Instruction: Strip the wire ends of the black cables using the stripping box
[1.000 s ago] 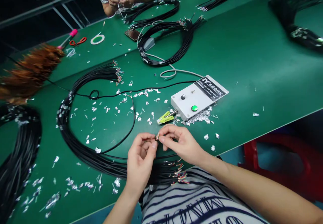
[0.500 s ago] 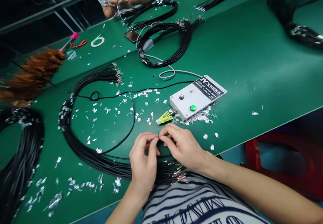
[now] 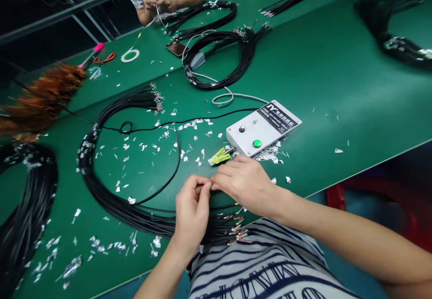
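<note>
My R hand (image 3: 240,180) just rolled knuckles-up, pinching a thin dark wire tip (image 3: 212,182) w/ my L hand (image 3: 193,204), so prob. mid-twist.

Your green table (image 3: 337,96) bears a curving black bundle (image 3: 124,211) close to you and another bundle (image 3: 35,195) at the left edge. Farther across lie the white box (image 3: 248,132), a coil (image 3: 249,60), a phone (image 3: 174,48) and a tape roll (image 3: 136,55). Foil scraps (image 3: 269,153) litter your surface, heaped beside the box.
</note>
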`<state>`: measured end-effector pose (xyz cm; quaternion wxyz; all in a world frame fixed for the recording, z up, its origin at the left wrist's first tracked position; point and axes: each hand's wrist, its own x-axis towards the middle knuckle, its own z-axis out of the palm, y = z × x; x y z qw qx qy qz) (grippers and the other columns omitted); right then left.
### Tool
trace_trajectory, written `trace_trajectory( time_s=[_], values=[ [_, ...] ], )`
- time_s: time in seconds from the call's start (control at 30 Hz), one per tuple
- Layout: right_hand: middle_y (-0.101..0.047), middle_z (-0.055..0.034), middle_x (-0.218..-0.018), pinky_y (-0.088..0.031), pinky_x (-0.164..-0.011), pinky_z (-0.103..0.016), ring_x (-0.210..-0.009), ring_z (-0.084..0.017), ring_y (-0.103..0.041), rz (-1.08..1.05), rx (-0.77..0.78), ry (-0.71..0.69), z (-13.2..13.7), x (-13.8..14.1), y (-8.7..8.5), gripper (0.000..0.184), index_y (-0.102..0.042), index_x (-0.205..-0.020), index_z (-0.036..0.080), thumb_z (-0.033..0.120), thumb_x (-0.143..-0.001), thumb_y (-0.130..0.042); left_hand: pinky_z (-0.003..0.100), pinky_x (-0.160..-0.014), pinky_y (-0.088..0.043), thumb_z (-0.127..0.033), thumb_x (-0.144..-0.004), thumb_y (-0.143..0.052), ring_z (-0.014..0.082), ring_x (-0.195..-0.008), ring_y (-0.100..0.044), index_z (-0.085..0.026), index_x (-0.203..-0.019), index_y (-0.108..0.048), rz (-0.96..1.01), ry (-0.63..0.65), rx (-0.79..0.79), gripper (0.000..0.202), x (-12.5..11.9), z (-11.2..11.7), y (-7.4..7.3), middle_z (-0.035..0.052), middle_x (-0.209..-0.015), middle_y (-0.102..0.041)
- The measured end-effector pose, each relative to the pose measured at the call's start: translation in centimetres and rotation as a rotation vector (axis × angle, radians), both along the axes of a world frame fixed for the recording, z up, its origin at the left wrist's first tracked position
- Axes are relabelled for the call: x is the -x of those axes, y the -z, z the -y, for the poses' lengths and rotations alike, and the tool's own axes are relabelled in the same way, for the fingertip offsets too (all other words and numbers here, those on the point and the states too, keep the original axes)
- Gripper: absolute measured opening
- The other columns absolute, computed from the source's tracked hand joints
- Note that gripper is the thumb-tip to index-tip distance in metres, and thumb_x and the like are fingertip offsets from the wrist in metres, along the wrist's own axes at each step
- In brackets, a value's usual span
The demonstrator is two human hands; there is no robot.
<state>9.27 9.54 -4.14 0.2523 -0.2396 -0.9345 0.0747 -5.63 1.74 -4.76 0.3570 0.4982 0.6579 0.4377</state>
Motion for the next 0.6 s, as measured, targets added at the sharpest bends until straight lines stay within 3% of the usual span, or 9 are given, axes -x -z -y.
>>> trace_trajectory(
  time_s=[0.1, 0.17, 0.33, 0.5, 0.6],
  values=[
    [-0.063, 0.0018, -0.063, -0.027, -0.062, -0.032, -0.059, -0.015, -0.053, 0.02, -0.032, -0.05, -0.5, -0.7, 0.2, 0.036, -0.063, -0.068, 0.019, 0.023, -0.101, -0.048, 0.025, -0.066, -0.047, -0.02, -0.092, -0.051, 0.0139, -0.071, -0.061, -0.019, -0.081, -0.06, -0.161, 0.049, -0.076, 0.015, 0.1, 0.1, 0.1, 0.0014, -0.077, -0.062],
    [-0.064, 0.0012, -0.064, -0.026, -0.063, -0.032, -0.06, -0.015, -0.054, 0.029, -0.041, -0.009, -0.5, -1.5, 0.2, 0.036, -0.064, -0.069, 0.019, 0.022, -0.101, -0.047, 0.025, -0.066, -0.047, -0.019, -0.092, -0.051, 0.0139, -0.07, -0.061, -0.018, -0.081, -0.06, -0.193, 0.041, -0.091, 0.014, 0.0, 0.0, 0.1, 0.0014, -0.076, -0.062],
    [-0.071, -0.0025, -0.081, -0.028, -0.068, -0.032, -0.075, -0.018, -0.059, 0.065, -0.042, 0.129, 0.0, -1.8, -0.2, 0.019, -0.069, -0.086, 0.016, 0.026, -0.097, -0.056, 0.022, -0.057, -0.044, -0.023, -0.092, -0.052, 0.0123, -0.063, -0.058, -0.019, -0.081, -0.059, -0.067, 0.002, -0.01, 0.013, -0.1, -0.4, 0.2, -0.0002, -0.071, -0.061],
    [-0.065, 0.0011, -0.068, -0.026, -0.066, -0.033, -0.069, -0.018, -0.055, 0.043, -0.105, 0.044, -0.4, -0.5, 0.1, 0.025, -0.064, -0.07, 0.019, 0.021, -0.094, -0.059, 0.021, -0.055, -0.041, -0.025, -0.091, -0.053, 0.0115, -0.06, -0.056, -0.019, -0.079, -0.058, -0.033, -0.009, 0.007, 0.014, 0.0, -0.7, 0.2, -0.001, -0.068, -0.059],
    [-0.067, 0.0005, -0.072, -0.026, -0.066, -0.034, -0.072, -0.019, -0.055, 0.072, -0.14, 0.096, -1.5, -1.0, -0.2, 0.02, -0.066, -0.075, 0.019, 0.02, -0.094, -0.059, 0.021, -0.052, -0.038, -0.027, -0.089, -0.055, 0.0111, -0.057, -0.053, -0.018, -0.08, -0.058, -0.005, -0.052, 0.028, 0.013, 0.2, -1.3, 0.4, -0.0012, -0.066, -0.058]
  ],
)
